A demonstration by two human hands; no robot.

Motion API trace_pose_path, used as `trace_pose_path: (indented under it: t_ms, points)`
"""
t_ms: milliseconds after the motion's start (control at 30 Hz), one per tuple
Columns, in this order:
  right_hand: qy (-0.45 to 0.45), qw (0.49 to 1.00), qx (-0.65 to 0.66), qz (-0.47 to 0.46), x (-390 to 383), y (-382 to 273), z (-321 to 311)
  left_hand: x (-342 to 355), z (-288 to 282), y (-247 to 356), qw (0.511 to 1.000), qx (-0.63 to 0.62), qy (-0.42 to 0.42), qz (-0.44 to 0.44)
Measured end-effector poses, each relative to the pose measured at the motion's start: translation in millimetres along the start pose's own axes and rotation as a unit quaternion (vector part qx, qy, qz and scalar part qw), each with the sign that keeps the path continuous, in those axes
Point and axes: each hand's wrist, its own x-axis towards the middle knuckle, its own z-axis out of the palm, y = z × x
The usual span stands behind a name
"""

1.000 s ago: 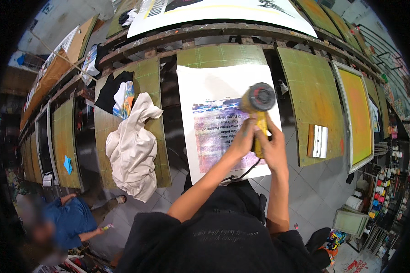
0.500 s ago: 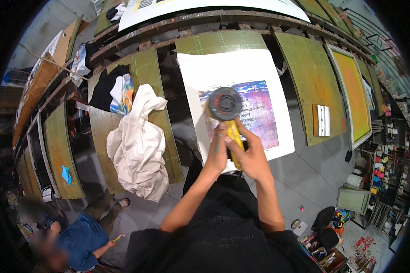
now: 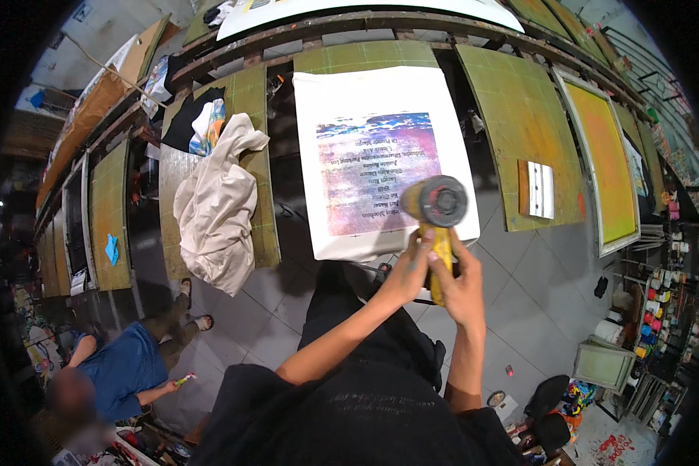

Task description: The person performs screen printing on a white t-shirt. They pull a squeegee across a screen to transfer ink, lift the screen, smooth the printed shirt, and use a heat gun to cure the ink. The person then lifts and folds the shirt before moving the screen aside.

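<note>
My left hand (image 3: 410,268) and my right hand (image 3: 458,283) are both closed on a yellow hand tool (image 3: 444,255) that has a round black-rimmed head and looks like a heat gun. Its head is over the lower right part of a white fabric piece (image 3: 349,93) on a green board (image 3: 365,54). The fabric carries a purple-and-blue printed panel (image 3: 357,186) with dark lettering. A crumpled cream cloth (image 3: 217,210) lies on the board to the left, beside black and patterned cloths (image 3: 186,120).
A board (image 3: 505,93) at right holds a block with a metal strip (image 3: 536,189). A framed yellow screen (image 3: 596,159) stands beside it. A person in blue (image 3: 120,365), holding something small, is at lower left. Paint containers (image 3: 655,311) line the lower right. A long rail (image 3: 326,31) runs behind the boards.
The tool, in both my hands, swung left over the print and is now back at its right, lower down than a second ago. The view has shifted, and the boards appear higher.
</note>
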Motion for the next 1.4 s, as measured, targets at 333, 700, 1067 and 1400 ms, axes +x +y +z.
trace_pose_path:
  t_ms: [333,700,1067,1400]
  points:
    - [-0.225,0.97,-0.066,-0.06,-14,-3,69,-124,-53,36,0.959,-0.167,0.195,0.123]
    - [-0.058,0.993,-0.078,-0.072,-24,8,21,-49,-23,-7,0.99,-0.055,0.03,0.128]
    - [0.128,0.991,-0.032,-0.002,-36,-16,37,-10,-11,1,0.992,-0.055,-0.115,-0.015]
    - [-0.098,0.995,-0.023,0.012,23,-52,135,-80,-144,88,0.992,-0.105,0.024,0.067]
